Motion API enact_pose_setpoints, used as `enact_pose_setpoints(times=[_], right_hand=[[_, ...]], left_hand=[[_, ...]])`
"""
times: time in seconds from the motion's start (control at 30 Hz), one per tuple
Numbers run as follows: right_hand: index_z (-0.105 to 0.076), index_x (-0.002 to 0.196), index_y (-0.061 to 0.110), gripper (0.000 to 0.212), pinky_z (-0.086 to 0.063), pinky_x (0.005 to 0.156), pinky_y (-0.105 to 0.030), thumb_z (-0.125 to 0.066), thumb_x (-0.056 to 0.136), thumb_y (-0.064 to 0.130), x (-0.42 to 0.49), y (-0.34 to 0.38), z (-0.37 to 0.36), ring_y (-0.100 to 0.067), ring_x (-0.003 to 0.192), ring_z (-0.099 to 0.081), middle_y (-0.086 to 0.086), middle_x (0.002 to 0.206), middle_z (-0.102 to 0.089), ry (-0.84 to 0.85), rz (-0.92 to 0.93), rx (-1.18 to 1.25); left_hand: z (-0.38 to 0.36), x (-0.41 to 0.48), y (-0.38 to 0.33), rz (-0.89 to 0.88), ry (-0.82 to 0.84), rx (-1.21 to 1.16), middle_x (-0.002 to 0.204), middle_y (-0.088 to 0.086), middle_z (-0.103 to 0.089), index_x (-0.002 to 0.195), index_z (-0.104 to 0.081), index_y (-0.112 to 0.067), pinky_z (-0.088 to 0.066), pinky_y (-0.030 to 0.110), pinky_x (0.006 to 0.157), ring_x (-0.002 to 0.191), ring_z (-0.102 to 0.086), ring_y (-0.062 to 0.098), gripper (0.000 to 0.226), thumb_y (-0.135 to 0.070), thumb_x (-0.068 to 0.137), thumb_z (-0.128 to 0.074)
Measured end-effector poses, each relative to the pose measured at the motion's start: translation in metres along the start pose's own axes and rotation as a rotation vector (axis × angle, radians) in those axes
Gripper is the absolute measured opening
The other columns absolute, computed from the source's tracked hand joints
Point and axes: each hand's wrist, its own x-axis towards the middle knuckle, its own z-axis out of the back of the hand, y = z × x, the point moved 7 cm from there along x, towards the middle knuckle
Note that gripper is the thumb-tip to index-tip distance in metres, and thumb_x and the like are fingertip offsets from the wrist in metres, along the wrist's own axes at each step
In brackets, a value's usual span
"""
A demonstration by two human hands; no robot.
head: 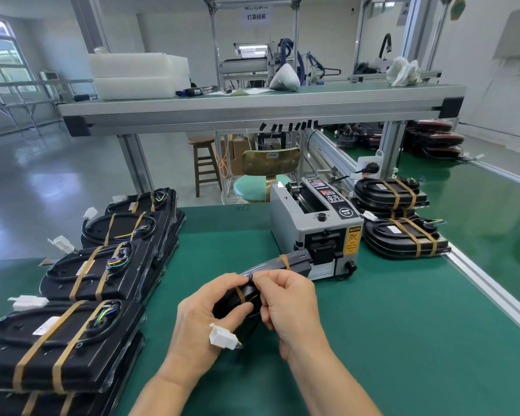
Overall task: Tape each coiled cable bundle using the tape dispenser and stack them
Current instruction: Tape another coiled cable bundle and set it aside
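Left hand: my left hand [204, 319] grips the near end of a black coiled cable bundle [270, 267], fingers [239, 310] curled under it and thumb over the top.
Right hand: my right hand [291, 307] is closed on the bundle's upper edge, pinching there. Whether that is a tape end or the cable itself, I cannot tell.
Bundle: it is up off the green worktop [403, 325], tilted on edge. Its far end sits just in front of the mouth of the grey box-shaped tape dispenser [315, 223].
Connector: a white plastic connector [222, 337] dangles on its wires just below my left hand.
Tape: two tan tape strips show on this bundle, one [240, 294] right between my hands and one near the far end.
Done: stacks of taped bundles [84, 274] line the worktop on my left, each top one crossed by two tan bands. Two more taped piles [403, 235] sit on the right, behind the dispenser.
Stage: I judge this bundle nearly finished, with the near strip being pressed down.
Left to do: set it on a stack. No untaped bundle is in view, so I cannot say how many remain.
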Motion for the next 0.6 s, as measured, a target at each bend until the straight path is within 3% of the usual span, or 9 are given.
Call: enact_pose_setpoints(times=[0.17,0.3,0.37,0.43,0.5,0.6], right_hand=[[-0.067,0.077,0.008,0.013,-0.036,0.040,-0.020,-0.065,0.089,0.011,0.004,-0.001,0.006,-0.012,0.035,-0.042,0.001,0.045,-0.051,-0.042,0.066,-0.100],[-0.066,0.084,0.021,0.007,-0.048,0.058,-0.032,-0.065,0.090,0.018,0.009,0.014,0.030,-0.014,0.044,-0.055,0.001,0.051,-0.058,-0.180,0.258,-0.283],[-0.067,0.083,0.027,0.011,-0.049,0.066,-0.023,-0.066,0.090,0.019,0.009,0.030,0.048,-0.010,0.061,-0.059,0.006,0.066,-0.063,-0.316,0.426,-0.400],[-0.069,0.089,0.028,0.010,-0.040,0.080,-0.010,-0.066,0.090,0.018,0.009,0.045,0.059,-0.007,0.087,-0.056,0.014,0.090,-0.060,-0.420,0.580,-0.572],[-0.071,0.105,0.023,0.015,-0.033,0.092,-0.011,-0.063,0.094,0.018,0.023,0.042,0.064,-0.010,0.108,-0.050,0.012,0.109,-0.059,-0.358,0.550,-0.634],[-0.065,0.124,0.026,0.027,-0.034,0.095,-0.015,-0.052,0.101,0.028,0.043,0.017,0.056,-0.003,0.114,-0.052,0.014,0.123,-0.061,-0.113,0.262,-0.456]], left_hand=[[0.002,0.001,0.000,0.017,-0.014,0.001,0.097,-0.012,-0.074,0.103,-0.071,-0.034,-0.050,0.016,0.083,0.088,-0.069,0.011,0.046,-0.007,0.070,-0.084],[0.003,-0.002,0.006,0.075,-0.037,-0.028,0.093,-0.009,-0.075,0.098,-0.073,-0.036,-0.052,0.020,0.081,0.083,-0.069,0.014,0.048,0.001,0.070,-0.085],[0.006,-0.005,0.009,0.084,-0.040,-0.034,0.089,-0.009,-0.074,0.099,-0.072,-0.036,-0.049,0.014,0.079,0.080,-0.068,0.012,0.049,0.000,0.070,-0.085],[0.009,-0.006,0.009,0.070,-0.035,-0.021,0.087,-0.009,-0.074,0.098,-0.074,-0.034,-0.048,0.012,0.078,0.078,-0.067,0.011,0.045,-0.002,0.070,-0.086],[0.010,-0.006,0.008,0.069,-0.014,-0.018,0.088,-0.008,-0.074,0.102,-0.075,-0.030,-0.049,0.013,0.078,0.080,-0.068,0.011,0.043,-0.003,0.070,-0.086],[0.010,-0.006,0.004,0.054,0.010,-0.005,0.098,-0.013,-0.075,0.107,-0.074,-0.030,-0.050,0.015,0.082,0.088,-0.070,0.011,0.040,-0.014,0.071,-0.085]])
